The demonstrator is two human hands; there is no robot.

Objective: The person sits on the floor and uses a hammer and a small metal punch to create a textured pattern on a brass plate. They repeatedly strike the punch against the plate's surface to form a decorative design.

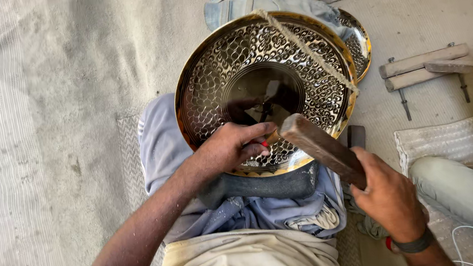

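A punch is pinched upright in the left hand against the roped tray; a mallet is clenched by the right hand.

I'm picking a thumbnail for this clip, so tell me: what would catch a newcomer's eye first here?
The large round engraved brass tray at centre, gleaming with a scale-like pattern, propped on the person's lap with a rope running across it. At its lower rim the left hand pinches a small chisel against the metal, while the right hand holds a wooden mallet right beside it. More shiny trays peek out behind, at top.
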